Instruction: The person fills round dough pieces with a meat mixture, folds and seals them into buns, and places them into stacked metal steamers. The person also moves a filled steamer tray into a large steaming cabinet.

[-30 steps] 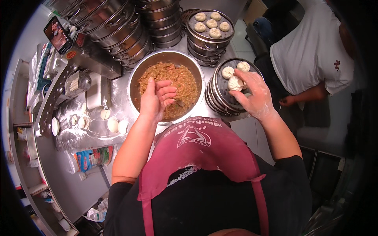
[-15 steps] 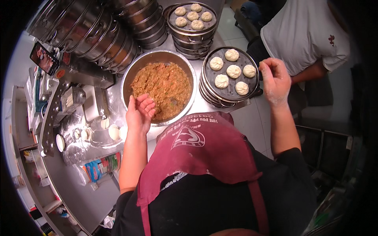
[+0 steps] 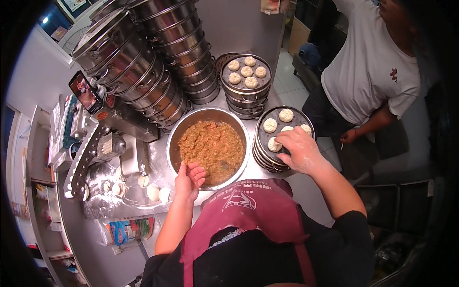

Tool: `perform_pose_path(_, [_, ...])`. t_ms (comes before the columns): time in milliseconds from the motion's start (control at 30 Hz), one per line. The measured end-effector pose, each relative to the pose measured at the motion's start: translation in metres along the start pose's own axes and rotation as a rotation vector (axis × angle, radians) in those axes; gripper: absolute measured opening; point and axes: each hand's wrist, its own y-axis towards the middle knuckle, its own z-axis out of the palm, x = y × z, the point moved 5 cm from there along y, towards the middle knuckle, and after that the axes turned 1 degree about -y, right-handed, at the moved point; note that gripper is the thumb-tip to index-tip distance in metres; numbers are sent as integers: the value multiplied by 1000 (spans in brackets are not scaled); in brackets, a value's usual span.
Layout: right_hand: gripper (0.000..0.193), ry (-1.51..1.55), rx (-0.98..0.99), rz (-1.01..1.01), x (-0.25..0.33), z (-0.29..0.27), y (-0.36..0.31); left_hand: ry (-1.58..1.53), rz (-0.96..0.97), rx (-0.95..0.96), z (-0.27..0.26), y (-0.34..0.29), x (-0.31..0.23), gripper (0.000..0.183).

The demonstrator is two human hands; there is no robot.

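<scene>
My right hand (image 3: 302, 152) reaches over the round steamer tray (image 3: 267, 159) at the right. Its fingertips and thumb close about a pleated white bun (image 3: 274, 145) at the tray's near left. Other buns, such as the far bun (image 3: 286, 115), sit around it; the hand hides part of the tray and partly covers the middle bun. My left hand (image 3: 190, 179) is palm up with loosely curled, parted fingers and holds nothing. It is at the near left rim of a large metal bowl (image 3: 172, 152) of brownish minced filling (image 3: 210, 146).
Tall stacks of metal steamers (image 3: 184, 62) rise behind the bowl, beside another tray of buns (image 3: 246, 71). Flattened dough rounds (image 3: 153, 192) lie on the floury counter at left, near a phone (image 3: 86, 92). A person in a white shirt (image 3: 366, 64) is at the far right.
My right hand has moved from beyond the tray's right side onto the buns. The left hand stays open beside the bowl. The view has shifted, showing more of the steamer stacks.
</scene>
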Motion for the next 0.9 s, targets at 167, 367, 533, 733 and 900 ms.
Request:
perform_pose_path(167, [50,-136,229,-9,1,22,16,-10,39,35,1,-4,-1,50])
perform_pose_path(367, [46,-253,296,11,-2,33,25,-32,10,1,-33,-12,10,49])
perform_pose_path(533, [34,-246,310,21,-3,33,25,-39,20,-33,-67,-16,13,49])
perform_pose_path(733, [43,-212,186,143,9,2,25,-10,5,-28,-78,-20,4,48])
perform_pose_path(900, [22,75,-435,537,-17,-64,-19,7,11,-36,-88,-23,-14,48])
